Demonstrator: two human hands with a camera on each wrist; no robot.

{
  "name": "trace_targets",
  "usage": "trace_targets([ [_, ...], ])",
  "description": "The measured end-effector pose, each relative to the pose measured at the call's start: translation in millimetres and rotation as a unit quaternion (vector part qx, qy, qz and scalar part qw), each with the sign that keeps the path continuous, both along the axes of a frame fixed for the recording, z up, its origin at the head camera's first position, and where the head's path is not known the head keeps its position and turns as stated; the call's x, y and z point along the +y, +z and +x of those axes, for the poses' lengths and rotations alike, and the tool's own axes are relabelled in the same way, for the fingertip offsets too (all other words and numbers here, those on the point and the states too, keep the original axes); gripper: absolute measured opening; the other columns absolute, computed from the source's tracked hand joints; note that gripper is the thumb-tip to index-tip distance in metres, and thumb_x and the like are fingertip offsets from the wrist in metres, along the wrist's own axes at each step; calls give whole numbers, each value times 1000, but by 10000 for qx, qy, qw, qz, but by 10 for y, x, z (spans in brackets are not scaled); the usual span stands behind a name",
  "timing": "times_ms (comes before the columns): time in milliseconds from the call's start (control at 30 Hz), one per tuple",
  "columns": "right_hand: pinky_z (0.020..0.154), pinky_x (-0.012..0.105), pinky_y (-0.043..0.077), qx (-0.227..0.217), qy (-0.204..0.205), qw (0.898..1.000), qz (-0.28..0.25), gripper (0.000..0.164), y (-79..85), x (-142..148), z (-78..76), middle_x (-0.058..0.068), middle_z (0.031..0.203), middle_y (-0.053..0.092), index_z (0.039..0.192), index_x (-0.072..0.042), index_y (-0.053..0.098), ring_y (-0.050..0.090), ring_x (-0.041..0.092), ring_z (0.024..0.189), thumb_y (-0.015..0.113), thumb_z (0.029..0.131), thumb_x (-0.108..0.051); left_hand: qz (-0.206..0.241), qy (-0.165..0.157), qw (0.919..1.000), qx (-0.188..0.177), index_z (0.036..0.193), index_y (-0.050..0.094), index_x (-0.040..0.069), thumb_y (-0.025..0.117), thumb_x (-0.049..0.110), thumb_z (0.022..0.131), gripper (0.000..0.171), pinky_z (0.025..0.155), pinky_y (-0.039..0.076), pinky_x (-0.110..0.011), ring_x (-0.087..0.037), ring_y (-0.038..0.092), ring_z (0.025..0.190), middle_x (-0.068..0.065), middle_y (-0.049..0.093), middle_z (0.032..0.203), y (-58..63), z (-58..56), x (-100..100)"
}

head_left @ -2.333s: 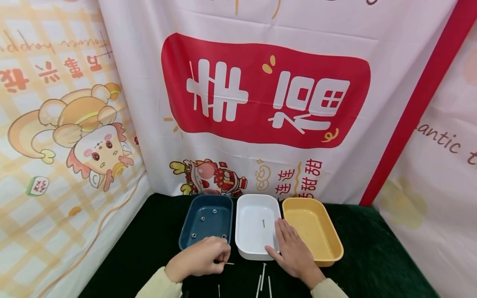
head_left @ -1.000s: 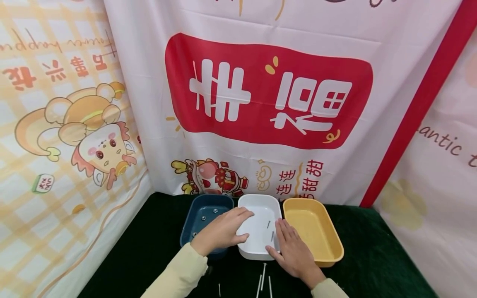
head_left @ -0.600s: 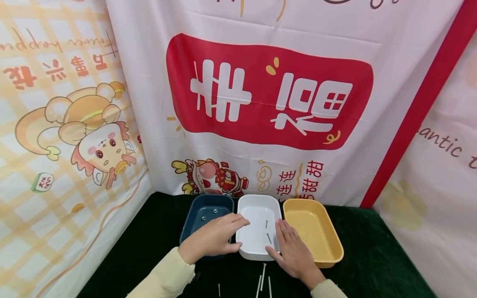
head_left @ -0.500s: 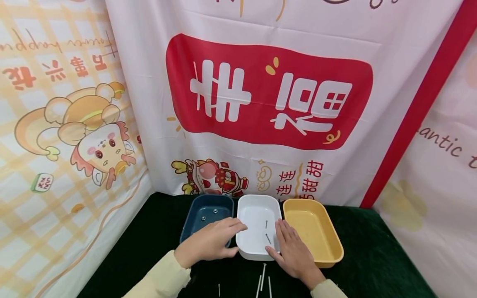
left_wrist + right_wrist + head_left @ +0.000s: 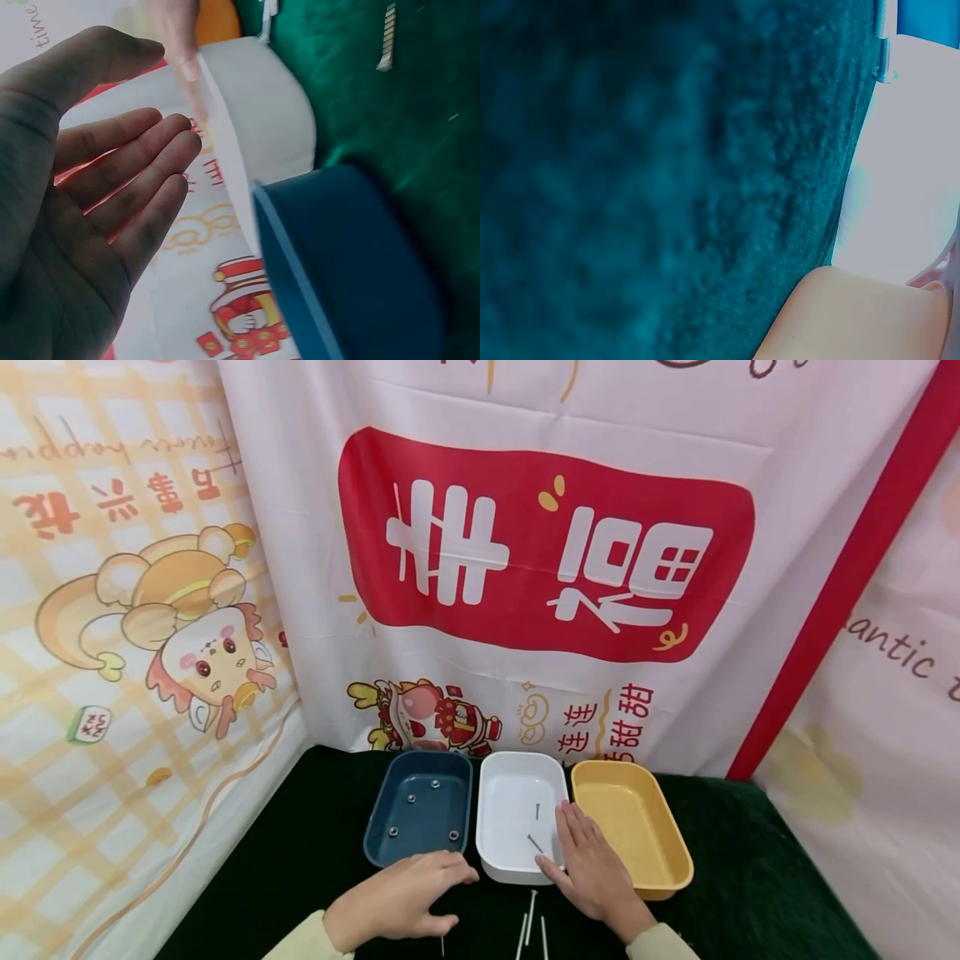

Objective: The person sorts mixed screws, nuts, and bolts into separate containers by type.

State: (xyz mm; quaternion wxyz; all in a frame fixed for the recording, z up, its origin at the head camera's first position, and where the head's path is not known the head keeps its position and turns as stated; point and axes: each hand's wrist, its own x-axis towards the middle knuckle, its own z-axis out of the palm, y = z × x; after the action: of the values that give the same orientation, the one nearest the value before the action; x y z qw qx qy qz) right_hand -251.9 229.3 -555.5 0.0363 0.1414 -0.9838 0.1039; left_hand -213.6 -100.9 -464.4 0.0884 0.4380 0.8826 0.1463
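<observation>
My left hand [image 5: 408, 893] hovers in front of the blue tray [image 5: 372, 814], thumb and fingers apart; its palm [image 5: 82, 247] holds nothing in the left wrist view. Just below its thumb lies a thin screw [image 5: 442, 946], partly hidden; the left wrist view shows a screw [image 5: 388, 37] on the cloth. My right hand [image 5: 596, 872] rests with straight fingers along the right rim of the white tray [image 5: 498, 835]. Inside that tray lie two small screws, one upper screw [image 5: 537, 812] and one lower screw [image 5: 535, 843]. Several nuts [image 5: 411, 798] sit spread out in the blue tray.
A yellow tray [image 5: 671, 852] stands right of the white one, partly behind the right hand. Three longer bolts [image 5: 532, 914] lie on the dark green cloth [image 5: 757, 868] before the white tray. Printed fabric [image 5: 315, 568] hangs behind and at both sides.
The left hand pinched a screw by the blue tray, moved over the white tray, where a second screw now lies, and drew back toward the front. The right hand stayed put.
</observation>
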Motion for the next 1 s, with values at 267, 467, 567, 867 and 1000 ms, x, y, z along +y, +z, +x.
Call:
trace_targets([
  [267,134,54,20,-18,-31,10000,-15,93,-22,11,2,12,178,19,169,-6,21,19,32,166,45,104,-68,-156,208,9990,-374,133,69,22,80,31,95,41,91,61,-24,0,66,105,10,71,125,-377,66,-89],
  [467,134,55,21,21,-40,10000,-2,93,-46,17,-10,12,178,20,169,-6,21,20,32,165,45,104,-69,-493,631,9951,-576,127,72,24,84,28,91,38,88,62,-26,1,67,99,12,72,117,-537,42,-128],
  [567,134,54,21,54,-52,10000,28,93,-48,21,-15,12,178,20,169,-6,22,20,31,165,44,104,-69,-592,718,9935,-651,125,73,25,84,26,90,36,87,62,-27,1,67,97,14,72,113,-595,24,-140],
  [867,134,54,21,71,-26,10000,61,94,-31,22,-14,12,178,20,169,-6,22,19,31,165,42,103,-71,-612,399,9963,-453,114,76,28,85,22,89,27,82,60,-23,6,62,90,19,69,103,-676,-38,-123],
  [1000,133,54,22,56,11,10000,49,95,-22,13,-4,12,178,21,169,-7,22,20,31,165,39,103,-73,-667,285,9967,-358,105,76,30,85,19,88,22,76,58,-22,6,58,84,20,65,96,-701,-38,-106],
])
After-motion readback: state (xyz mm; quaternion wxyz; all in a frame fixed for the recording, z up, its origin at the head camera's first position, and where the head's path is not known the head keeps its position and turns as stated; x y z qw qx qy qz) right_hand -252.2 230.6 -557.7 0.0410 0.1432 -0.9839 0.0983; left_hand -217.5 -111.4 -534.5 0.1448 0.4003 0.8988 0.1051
